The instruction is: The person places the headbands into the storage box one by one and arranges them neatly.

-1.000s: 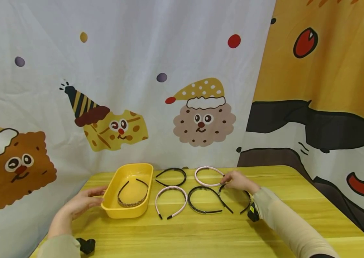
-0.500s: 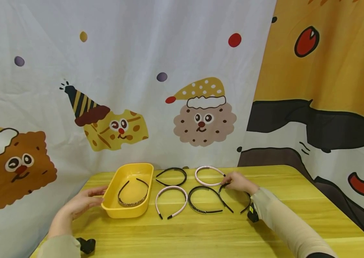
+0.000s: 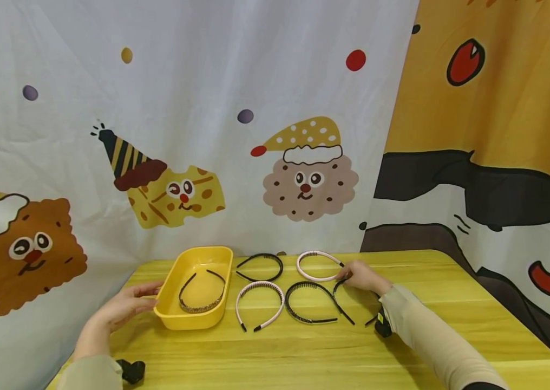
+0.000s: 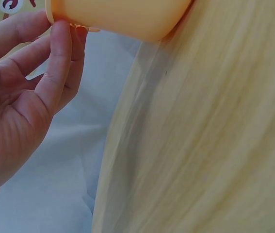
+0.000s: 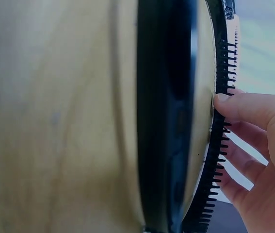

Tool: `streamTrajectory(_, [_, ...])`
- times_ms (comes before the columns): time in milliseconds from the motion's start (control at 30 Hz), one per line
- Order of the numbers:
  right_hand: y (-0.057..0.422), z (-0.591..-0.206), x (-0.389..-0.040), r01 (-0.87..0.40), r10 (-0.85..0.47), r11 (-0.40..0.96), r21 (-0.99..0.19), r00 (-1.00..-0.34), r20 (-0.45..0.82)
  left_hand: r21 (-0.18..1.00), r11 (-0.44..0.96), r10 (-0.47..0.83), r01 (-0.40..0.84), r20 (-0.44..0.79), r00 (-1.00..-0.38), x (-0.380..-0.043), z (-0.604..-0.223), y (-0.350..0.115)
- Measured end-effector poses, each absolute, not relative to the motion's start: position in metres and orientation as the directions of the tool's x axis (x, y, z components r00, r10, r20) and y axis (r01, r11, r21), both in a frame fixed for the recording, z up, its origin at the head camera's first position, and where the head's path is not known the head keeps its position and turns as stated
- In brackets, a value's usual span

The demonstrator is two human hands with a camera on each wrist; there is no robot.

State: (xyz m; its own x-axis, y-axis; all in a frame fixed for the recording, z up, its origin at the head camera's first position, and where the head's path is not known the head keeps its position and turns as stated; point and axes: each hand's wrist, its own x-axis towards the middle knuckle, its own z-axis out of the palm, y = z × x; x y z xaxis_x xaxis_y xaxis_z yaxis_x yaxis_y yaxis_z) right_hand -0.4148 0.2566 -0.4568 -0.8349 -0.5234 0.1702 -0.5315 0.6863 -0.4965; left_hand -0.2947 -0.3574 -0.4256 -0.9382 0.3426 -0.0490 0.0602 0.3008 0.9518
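Note:
In the head view, a shallow yellow tray (image 3: 193, 320) holds one headband with a glittery brown band (image 3: 200, 309). My left hand (image 3: 121, 310) is at its left side; in the left wrist view, thumb and fingers pinch the tray's rim (image 4: 49, 7). My right hand (image 3: 361, 275) pinches a black headband (image 3: 335, 292) at the right end of the group. The right wrist view shows comb teeth along this black headband (image 5: 210, 167), with the thumb on one face and fingers behind. My hand and sleeve hide part of it.
Left of my right hand lie a black beaded headband (image 3: 299, 318) and a pink headband (image 3: 240, 303). Behind them are a thin black headband (image 3: 280, 262) and another pink headband (image 3: 299, 265). The yellow wood-grain table (image 3: 275, 360) ends at a printed cloth backdrop (image 3: 197, 135).
The black headband in my right hand has shifted slightly, and its right leg is more hidden behind my wrist. My left hand stays at the tray's rim.

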Motion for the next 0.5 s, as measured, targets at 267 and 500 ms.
streamTrajectory(267, [0.2599,-0.4551,-0.4129,-0.48,-0.463,0.728,-0.49,-0.871,0.166,0.952,0.3,0.349,0.064,-0.047,-0.936,-0.2953,-0.4272,-0.3589])
streamTrajectory(500, [0.2627,-0.4545,-0.413,-0.449,-0.438,0.735,-0.508,-0.886,0.151,0.951,0.304,0.345,0.056,-0.056,-0.937,-0.2961,-0.4284,-0.3599])
